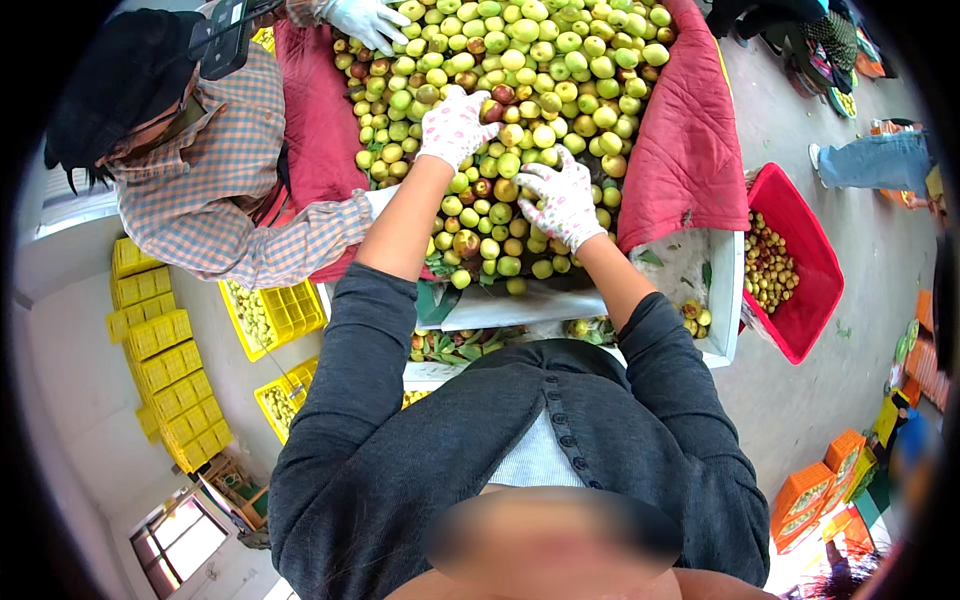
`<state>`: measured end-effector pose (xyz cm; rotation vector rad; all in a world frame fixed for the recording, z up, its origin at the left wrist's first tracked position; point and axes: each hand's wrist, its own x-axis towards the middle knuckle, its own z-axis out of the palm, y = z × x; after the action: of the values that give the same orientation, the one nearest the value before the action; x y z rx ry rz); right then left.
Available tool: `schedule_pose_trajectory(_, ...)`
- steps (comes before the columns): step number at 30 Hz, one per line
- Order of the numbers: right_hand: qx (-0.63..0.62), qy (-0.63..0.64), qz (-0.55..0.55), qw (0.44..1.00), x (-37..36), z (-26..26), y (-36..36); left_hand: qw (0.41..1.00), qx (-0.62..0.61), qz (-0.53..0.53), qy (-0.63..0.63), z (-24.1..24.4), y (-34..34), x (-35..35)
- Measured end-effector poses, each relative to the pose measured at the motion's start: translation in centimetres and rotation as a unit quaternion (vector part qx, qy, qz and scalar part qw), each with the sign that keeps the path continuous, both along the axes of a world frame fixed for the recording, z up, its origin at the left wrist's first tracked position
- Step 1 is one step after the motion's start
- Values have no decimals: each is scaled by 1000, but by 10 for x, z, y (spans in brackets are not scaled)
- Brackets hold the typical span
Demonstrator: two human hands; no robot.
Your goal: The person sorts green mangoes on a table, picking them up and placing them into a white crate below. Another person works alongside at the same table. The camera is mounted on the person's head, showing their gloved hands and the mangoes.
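Observation:
A heap of green and brown jujubes [525,52] covers the sorting table before me. My left hand [454,129], in a white glove with pink dots, lies on the heap. A brown jujube [492,112] sits between its thumb and forefinger; whether they grip it is unclear. Lower and to the right, my right hand [561,196] wears a matching glove. Its fingers are spread and bent over the fruit, with nothing visibly held, though the palm is hidden. Loose jujubes and leaves lie between my wrists, near the table's front lip [517,307].
Red quilted cloth [675,150] drapes the table's sides. A co-worker [217,150] in a checked shirt reaches in from the left with gloved hands. A red bin [806,300] of jujubes stands right, yellow crates [296,311] left. Below the lip, a trough [480,345] holds leaves and fruit.

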<state>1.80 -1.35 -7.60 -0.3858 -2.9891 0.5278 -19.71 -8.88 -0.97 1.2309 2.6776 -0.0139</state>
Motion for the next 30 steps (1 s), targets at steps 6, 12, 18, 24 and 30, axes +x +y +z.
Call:
schedule_pose_trajectory(6, -7, -34, 56, 998, 13, 0, -11, 977, 136, 80, -146, 36, 19, 68)
schedule_pose_trajectory(12, -40, -21, 53, 998, 24, -56, -23, 821, 192, -113, -526, 33, 135, 215)
schedule_pose_trajectory(18, -77, -62, 99, 990, 41, -16, -27, 759, 251, -63, -597, 49, 154, 235)
schedule_pose_trajectory(24, -62, -37, 103, 992, 58, 8, -36, 966, 246, -74, -29, -46, 35, 101)
schedule_pose_trajectory(30, -265, 231, -7, 936, 13, -27, 0, 989, 92, -115, 3, -76, -67, 105)
